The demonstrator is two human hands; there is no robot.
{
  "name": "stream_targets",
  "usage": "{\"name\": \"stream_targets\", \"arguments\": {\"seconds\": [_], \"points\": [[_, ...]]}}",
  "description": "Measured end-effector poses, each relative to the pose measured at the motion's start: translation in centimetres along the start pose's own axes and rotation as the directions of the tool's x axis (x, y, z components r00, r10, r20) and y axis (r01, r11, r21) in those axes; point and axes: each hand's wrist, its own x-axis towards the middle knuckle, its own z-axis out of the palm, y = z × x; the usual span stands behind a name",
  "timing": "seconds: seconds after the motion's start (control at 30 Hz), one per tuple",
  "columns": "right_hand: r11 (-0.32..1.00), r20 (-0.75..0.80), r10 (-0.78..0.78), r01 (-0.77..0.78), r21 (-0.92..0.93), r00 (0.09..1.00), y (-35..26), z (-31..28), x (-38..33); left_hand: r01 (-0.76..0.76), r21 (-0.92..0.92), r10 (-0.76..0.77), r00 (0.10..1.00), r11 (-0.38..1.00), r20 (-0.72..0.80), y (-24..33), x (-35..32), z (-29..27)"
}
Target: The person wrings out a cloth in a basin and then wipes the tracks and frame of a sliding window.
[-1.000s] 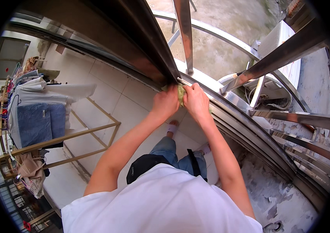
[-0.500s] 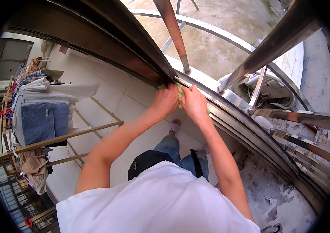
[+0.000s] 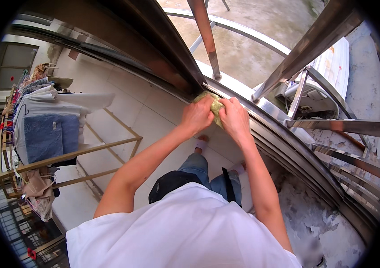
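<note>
A crumpled yellow-green cloth [image 3: 217, 107] is bunched between my two hands at the sliding window's track. My left hand [image 3: 197, 115] is closed on the cloth's left side, its fingers curled over it. My right hand [image 3: 234, 117] grips the other side, close against the metal track [image 3: 266, 118]. The dark window frame [image 3: 190, 71] ends right beside the cloth, just beyond my left hand. Part of the cloth is hidden under my fingers.
Metal bars [image 3: 315, 44] of an outside guard rise at the right, past the track. At the left stands a drying rack [image 3: 74, 154] hung with clothes, among them a blue denim piece [image 3: 45, 138]. Below lies a pale tiled floor [image 3: 154, 109]. The wall [image 3: 319, 214] at lower right is peeling.
Both hands have shifted slightly right and toward me with the cloth, and more of the cloth shows between them. The dark window frame appears a little farther right in view.
</note>
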Motion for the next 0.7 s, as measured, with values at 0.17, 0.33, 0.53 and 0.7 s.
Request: {"name": "stream_targets", "arguments": {"seconds": [0.17,0.33,0.53,0.7], "points": [[0.993,-0.056,-0.039,0.044,0.105,0.998,0.0,-3.5,-3.3,-0.198,-0.227,0.164,0.974,0.954,-0.159,1.3,-2.5,0.2],[0.909,0.123,0.046,-0.093,0.407,0.991,1.4,-3.7,-7.0,-0.326,-0.329,0.229,0.926,0.886,-0.300,3.0,-6.2,-0.8],[0.695,0.688,0.051,-0.520,0.496,0.724,3.3,-2.8,-11.0,-0.354,-0.578,0.154,0.918,0.736,-0.366,2.2,-8.3,-0.5],[0.365,0.305,0.099,-0.320,0.874,0.947,-0.7,-2.6,-10.3,-0.326,-0.690,0.157,0.941,0.646,-0.298,3.0,-8.8,-0.8]]}}
